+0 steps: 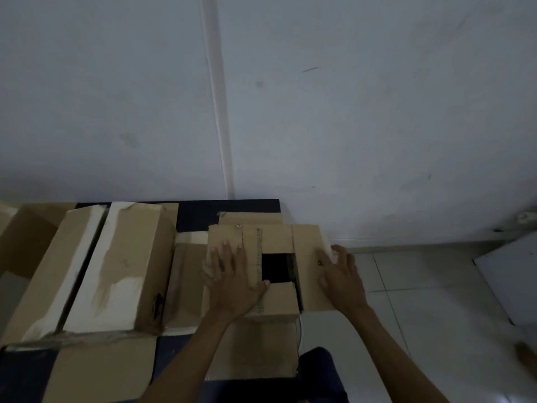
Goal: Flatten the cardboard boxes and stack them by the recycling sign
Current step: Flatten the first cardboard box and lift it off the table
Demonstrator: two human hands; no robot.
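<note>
2 hands in view, both flat and holding nothing. Left hand [232, 274] pressed palm-down, fingers spread straight, on the left top flap of the small cardboard box [273, 303]. Right hand [341, 276] laid with straight fingers on that box's right flap. 4 top flaps on this box, folded inward around 1 dark square gap at the centre. Small box at the right edge of a dark blue worktop [197, 215], close to the white wall [348, 112]. Just left of it, 1 large cardboard box [116, 271], its 2 long flaps shut, pale torn patches across them, reaching toward the worktop's left edge. 1 loose flap [104, 370] hanging over the near edge. White tiled floor [421, 286] to the right.
</note>
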